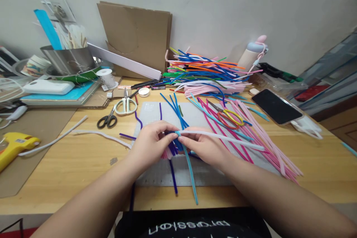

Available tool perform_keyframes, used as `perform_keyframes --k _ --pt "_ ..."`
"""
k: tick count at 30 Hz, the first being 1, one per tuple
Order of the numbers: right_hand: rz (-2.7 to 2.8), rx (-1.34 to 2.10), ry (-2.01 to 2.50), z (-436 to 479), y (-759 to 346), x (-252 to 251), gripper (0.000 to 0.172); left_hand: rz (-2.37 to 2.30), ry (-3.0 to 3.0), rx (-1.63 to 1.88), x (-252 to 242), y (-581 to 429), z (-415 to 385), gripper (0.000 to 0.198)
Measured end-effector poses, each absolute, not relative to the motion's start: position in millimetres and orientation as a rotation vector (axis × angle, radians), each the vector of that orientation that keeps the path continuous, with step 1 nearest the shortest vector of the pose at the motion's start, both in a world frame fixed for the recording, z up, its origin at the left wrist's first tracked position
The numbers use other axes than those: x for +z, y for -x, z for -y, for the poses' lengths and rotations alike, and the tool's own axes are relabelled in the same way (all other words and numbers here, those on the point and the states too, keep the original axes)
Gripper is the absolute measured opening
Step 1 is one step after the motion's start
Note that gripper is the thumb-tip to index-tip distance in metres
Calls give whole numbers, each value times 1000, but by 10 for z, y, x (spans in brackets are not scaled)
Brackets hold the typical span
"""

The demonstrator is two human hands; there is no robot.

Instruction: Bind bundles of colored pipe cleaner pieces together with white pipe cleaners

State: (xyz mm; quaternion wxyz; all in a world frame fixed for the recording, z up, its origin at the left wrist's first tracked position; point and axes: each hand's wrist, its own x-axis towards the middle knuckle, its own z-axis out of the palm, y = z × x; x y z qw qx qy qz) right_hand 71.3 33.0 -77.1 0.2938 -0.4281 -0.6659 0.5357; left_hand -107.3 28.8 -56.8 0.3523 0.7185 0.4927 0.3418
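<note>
Both hands meet over the grey mat (pixel 147 173), closed around a bundle of pipe cleaners. My left hand (pixel 152 139) pinches the left side of a piece made of dark purple, blue and pink pipe cleaners (pixel 172 151), partly hidden by the fingers. Thumb and fingers of my right hand (pixel 208 147) grip the right side, where a white pipe cleaner (pixel 223 137) sticks out to the right. From between the hands a light blue pipe cleaner (pixel 191 176) hangs toward me. Blue pipe cleaners (pixel 177 109) fan out beyond the fingertips.
Pink pipe cleaners (pixel 267 137) and red-and-yellow scissors (pixel 230 117) lie right of the hands. A multicoloured pile (pixel 206 70) stands behind, near a phone (pixel 276 106). On the left are white scissors (pixel 126 105), black scissors (pixel 107 119) and a yellow glue gun (pixel 18 145).
</note>
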Motion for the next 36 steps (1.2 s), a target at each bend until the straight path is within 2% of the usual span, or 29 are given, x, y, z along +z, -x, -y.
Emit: perform_keyframes --k 9,18,24,32,36 --pt "1815 1335 1131 -289 -690 -808 21 -1325 -1666 858 -578 1038 -277 12" --pt "1571 1720 1206 -279 -678 -708 16 -1291 -1366 998 -585 1128 -312 17" --pt "1750 1527 1216 -248 -704 -744 12 -1329 -1340 1005 -553 1127 -319 15" --pt "2109 1082 1333 -190 -707 -724 24 -1400 -1365 1019 -559 1115 -320 20" --pt "2214 961 1290 -196 -726 -694 11 -1404 -1334 1017 -549 1116 -326 21"
